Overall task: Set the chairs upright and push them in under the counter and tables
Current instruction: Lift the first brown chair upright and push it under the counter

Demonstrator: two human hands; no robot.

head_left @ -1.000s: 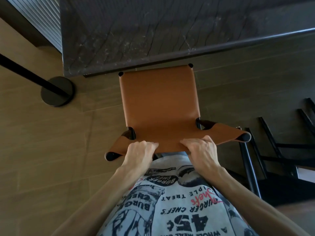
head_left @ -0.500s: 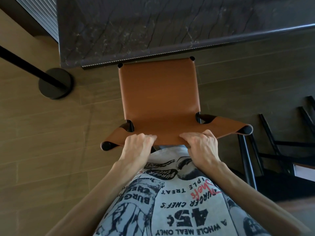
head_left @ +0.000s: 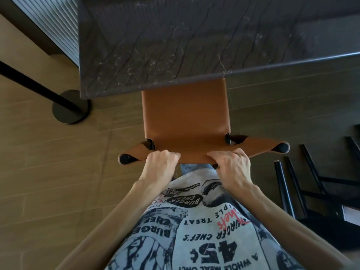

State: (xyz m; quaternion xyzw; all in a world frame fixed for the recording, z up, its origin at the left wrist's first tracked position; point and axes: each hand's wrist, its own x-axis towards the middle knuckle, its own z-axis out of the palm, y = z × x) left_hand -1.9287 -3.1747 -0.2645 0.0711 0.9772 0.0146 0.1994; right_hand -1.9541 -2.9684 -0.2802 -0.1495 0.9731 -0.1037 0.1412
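Partly the counter (head_left: 175,45) hides the chair (head_left: 185,117); left hand (head_left: 159,166) and right hand (head_left: 231,168) grip its backrest (head_left: 194,156).

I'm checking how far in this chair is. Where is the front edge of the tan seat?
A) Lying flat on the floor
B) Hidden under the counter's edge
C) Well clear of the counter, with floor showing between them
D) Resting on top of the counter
B: the seat of the tan leather chair passes out of sight beneath the edge of the dark stone counter, with the left hand and right hand gripping its backrest.
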